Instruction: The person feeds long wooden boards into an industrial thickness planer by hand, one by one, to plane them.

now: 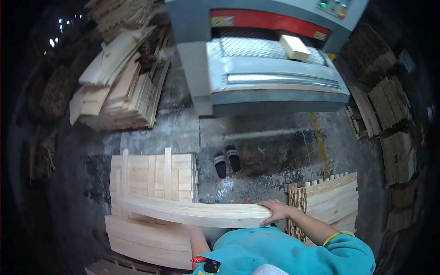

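A bundle of long pale wooden boards (197,213) is held level across the front of my body. My right hand (275,211) grips its right end, with the fingers over the top and the thumb on the near side. Under the middle of the bundle goes my left forearm (198,243), and the boards hide that hand. The left end of the bundle overlaps a stack of flat boards (178,178) with narrow strips lying across it. Wider planks (146,240) lie at the near side of that stack.
Ahead stands a grey machine (192,68) with a wooden block (294,47) on its textured bed. A tall pile of planks (119,96) is at the left. More stacked boards (332,201) are close at my right. Black slippers (227,161) lie on the floor.
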